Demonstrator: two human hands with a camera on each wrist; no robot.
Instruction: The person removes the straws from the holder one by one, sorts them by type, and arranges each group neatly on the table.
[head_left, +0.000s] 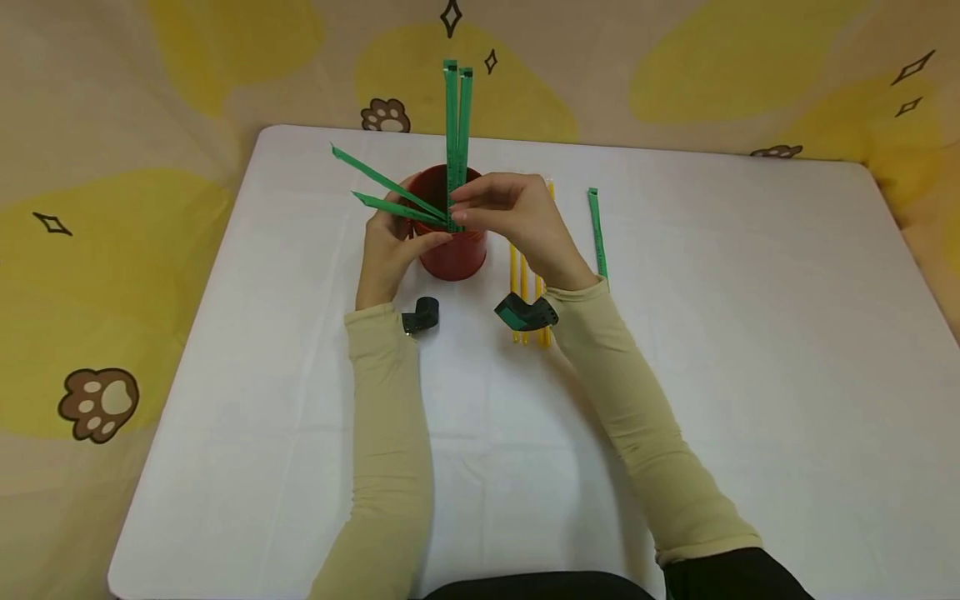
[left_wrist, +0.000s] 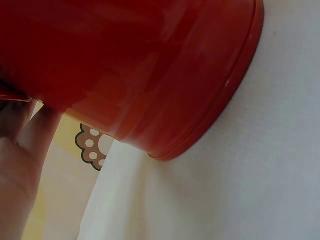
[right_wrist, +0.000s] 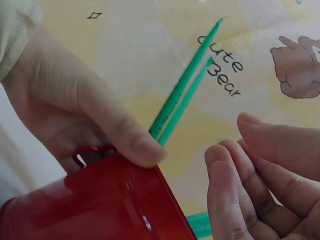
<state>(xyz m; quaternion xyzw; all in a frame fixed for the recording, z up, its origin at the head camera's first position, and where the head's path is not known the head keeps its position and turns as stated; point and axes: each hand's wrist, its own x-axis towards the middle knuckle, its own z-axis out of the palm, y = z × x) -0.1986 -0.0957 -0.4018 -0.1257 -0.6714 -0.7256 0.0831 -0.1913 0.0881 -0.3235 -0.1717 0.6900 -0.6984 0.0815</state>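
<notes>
My left hand (head_left: 386, 254) grips the red metal bucket (head_left: 453, 260) from its left side, its thumb over the rim. In the right wrist view that thumb lies on the bucket's edge (right_wrist: 100, 200), beside a small wire lug. Several long, thin green printed sticks (head_left: 390, 181), which look like wrapped straws, stand in the bucket; two are upright and two lean left. Over the bucket's right rim is my right hand (head_left: 517, 218), fingertips close to the upright pair. The right wrist view shows its thumb and fingers apart, with nothing seen between them.
Yellow sticks (head_left: 524, 283) lie side by side on the white table (head_left: 750, 375), partly under my right wrist. Another green stick (head_left: 597, 229) lies to their right. A patterned yellow and beige cloth (head_left: 750, 75) hangs behind the table.
</notes>
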